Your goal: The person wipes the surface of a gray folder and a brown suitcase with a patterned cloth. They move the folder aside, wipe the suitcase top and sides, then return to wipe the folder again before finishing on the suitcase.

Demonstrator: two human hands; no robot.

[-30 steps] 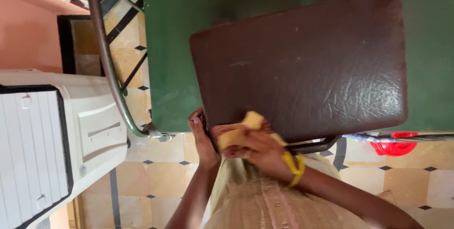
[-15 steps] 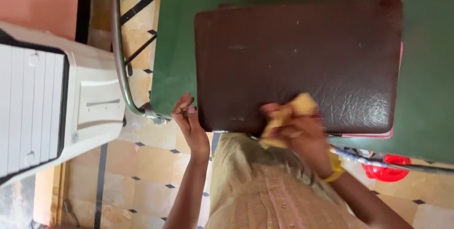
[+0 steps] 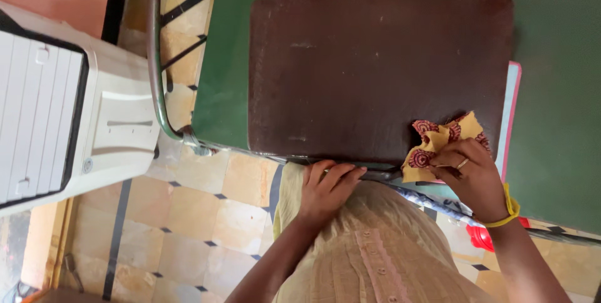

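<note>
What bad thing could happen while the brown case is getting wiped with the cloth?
The brown case sits right at the near edge of the green table, so a hard push might slide it off. The yellow cloth is only pinched in the right hand and could slip. The left hand just rests at the edge.

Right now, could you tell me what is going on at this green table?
A person is at a brown case lying flat on the green table. The right hand presses a yellow patterned cloth onto the case's near right corner. The left hand rests with its fingers on the case's near edge. A pink-edged flat thing sticks out from under the case on the right. A white appliance stands on the tiled floor to the left.
</note>
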